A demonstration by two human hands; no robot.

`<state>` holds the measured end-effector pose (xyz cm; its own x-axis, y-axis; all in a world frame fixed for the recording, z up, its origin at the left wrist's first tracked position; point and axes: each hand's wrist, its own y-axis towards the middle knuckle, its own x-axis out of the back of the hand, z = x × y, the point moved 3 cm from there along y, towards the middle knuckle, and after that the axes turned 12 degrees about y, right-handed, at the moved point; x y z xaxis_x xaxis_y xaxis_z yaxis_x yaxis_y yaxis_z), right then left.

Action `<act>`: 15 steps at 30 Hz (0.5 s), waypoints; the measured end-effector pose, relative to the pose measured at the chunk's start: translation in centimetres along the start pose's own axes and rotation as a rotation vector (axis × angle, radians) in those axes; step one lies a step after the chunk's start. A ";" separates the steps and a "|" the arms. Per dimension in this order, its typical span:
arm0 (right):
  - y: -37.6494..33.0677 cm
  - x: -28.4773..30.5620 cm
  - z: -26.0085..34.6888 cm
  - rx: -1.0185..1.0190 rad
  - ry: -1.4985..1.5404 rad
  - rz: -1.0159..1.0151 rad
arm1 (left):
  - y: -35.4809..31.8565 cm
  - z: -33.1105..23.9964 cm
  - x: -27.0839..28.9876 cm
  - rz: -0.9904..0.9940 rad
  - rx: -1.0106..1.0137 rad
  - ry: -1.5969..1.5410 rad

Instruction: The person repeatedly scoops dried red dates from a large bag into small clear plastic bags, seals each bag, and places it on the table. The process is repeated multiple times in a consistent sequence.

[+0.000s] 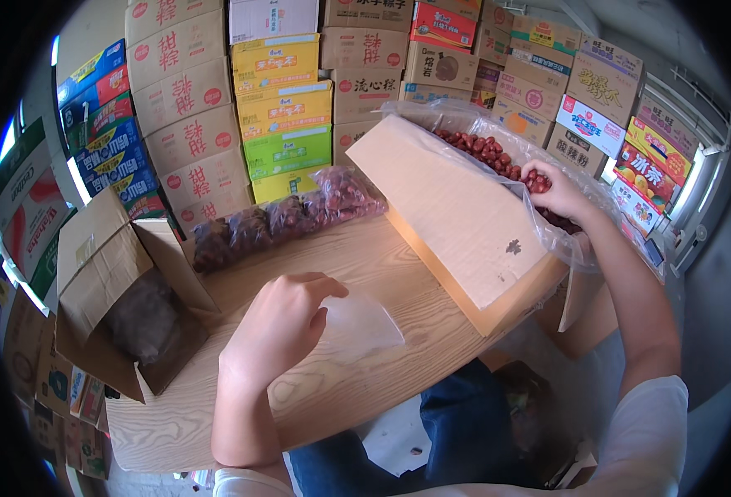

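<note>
- Box [457, 215], tilted at the table's [241, 414] far right, holds red dates [486, 153] in a plastic liner.
- Right hand [560, 192] reaches in, fingers curled around dates.
- Left hand [287, 319] pinches a clear bag [361, 325] on the near table.

Wood-grain counter [332, 406] carries: big carton [457, 215], clear bag [357, 327] just left of it, filled bags [283, 219] behind.

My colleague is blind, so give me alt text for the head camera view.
A person's right hand reaches into a plastic-lined carton of red dates, while the left hand holds a small clear bag on a wooden table. Filled bags lie behind, before stacked cartons.
</note>
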<state>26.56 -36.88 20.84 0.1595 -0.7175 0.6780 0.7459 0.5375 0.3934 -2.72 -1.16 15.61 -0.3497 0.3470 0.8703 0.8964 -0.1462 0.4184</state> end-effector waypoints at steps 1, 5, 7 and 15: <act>0.1 0.6 0.0 -0.042 0.060 -0.047 | 0.2 0.2 -0.2 -0.011 -0.001 0.014; -0.2 1.3 4.3 -0.195 0.524 -0.102 | 0.6 1.3 -1.1 -0.023 0.015 0.062; -0.2 1.6 6.2 -0.229 0.777 -0.076 | 0.8 1.5 -1.4 -0.030 0.028 0.068; -0.3 -8.7 16.7 -0.149 1.164 0.226 | 1.5 3.0 -4.0 -0.125 0.126 0.033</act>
<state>14.12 -23.46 25.21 0.7298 -0.6250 -0.2770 0.6807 0.7019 0.2098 0.88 -0.04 11.98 -0.4671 0.3242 0.8226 0.8718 0.0138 0.4896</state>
